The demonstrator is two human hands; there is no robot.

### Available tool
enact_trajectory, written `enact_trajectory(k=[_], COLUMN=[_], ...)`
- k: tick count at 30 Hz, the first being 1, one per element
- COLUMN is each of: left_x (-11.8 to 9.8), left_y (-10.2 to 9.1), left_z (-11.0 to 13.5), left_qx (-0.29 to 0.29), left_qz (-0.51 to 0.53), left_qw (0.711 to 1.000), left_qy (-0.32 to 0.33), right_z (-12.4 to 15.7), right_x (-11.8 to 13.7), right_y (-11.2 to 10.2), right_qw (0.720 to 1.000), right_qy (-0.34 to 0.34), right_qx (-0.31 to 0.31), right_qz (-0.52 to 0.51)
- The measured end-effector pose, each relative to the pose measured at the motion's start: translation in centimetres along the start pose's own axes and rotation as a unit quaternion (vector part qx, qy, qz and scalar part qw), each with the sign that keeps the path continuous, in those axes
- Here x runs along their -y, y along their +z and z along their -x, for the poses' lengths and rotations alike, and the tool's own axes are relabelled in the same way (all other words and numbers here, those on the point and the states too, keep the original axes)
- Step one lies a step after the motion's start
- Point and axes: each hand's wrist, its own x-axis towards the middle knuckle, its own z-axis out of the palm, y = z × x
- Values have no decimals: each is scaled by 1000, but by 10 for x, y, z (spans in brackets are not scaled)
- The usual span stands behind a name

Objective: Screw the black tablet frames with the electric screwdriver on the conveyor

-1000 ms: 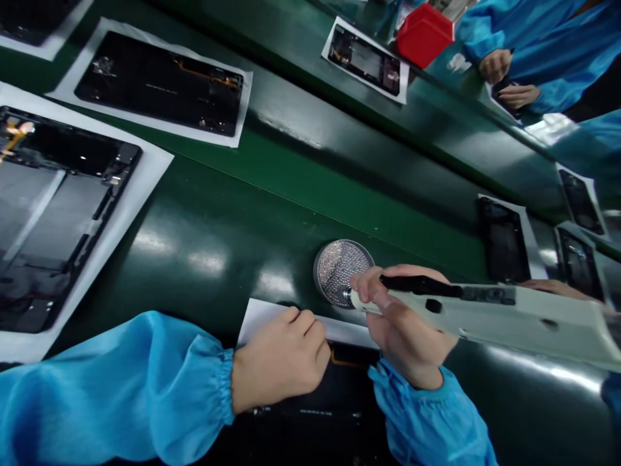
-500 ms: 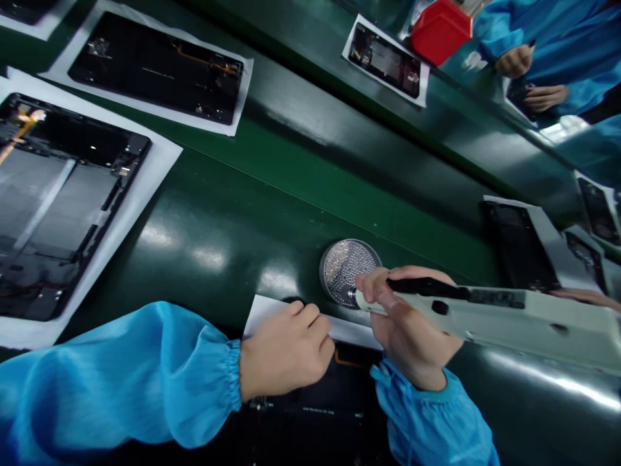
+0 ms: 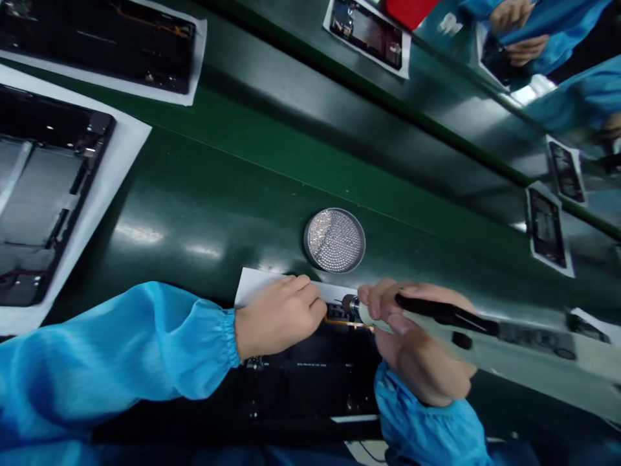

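My right hand [image 3: 417,343] is wrapped round a grey-white electric screwdriver [image 3: 485,333] that lies nearly level. Its metal tip sits over the top edge of a black opened device [image 3: 310,375] on white paper [image 3: 252,285] close in front of me. My left hand [image 3: 279,314], fingers curled, presses on that device's upper left corner, just beside the tip. A round metal dish of small screws [image 3: 334,240] stands on the green belt [image 3: 242,188] just beyond both hands.
More opened black devices on white sheets lie on the belt at far left [image 3: 43,194], top left [image 3: 107,39], top middle [image 3: 366,32] and right [image 3: 547,228]. Another person's hands in blue sleeves [image 3: 519,29] work at the top right.
The screwdriver tip has left the screw dish and come down toward me onto the device's top edge. My left hand has stayed on the device. The view has tilted downward.
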Motion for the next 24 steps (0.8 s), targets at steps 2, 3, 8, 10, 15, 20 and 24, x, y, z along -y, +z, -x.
enact_trajectory(k=[2,3,8,10,15,20,24], left_x=[0,1,3,3,3,2,1], left_y=[3,5,9,10,11,8,4], left_z=[-1,-1,-2,-2,-1,1,2], left_qx=[-4,-8,-30,-37,-58,-48,-36], left_qz=[-1,-3,-18,-24,-39,-80,-88], left_qw=[1000,1000,999,999,997,993,992], left_qy=[-2,-4,6,13,30,73,87], right_z=[5,7,8,8,11,12,10], right_x=[-4,-5,-9,-10,-12,-13,-13], right_y=[-1,-1,1,1,-1,2,4], right_qw=[1000,1000,1000,1000,999,999,999], right_qy=[8,12,12,15,20,29,24], right_qx=[21,28,25,24,29,30,34], right_qz=[-3,-5,-10,-13,1,-8,-16])
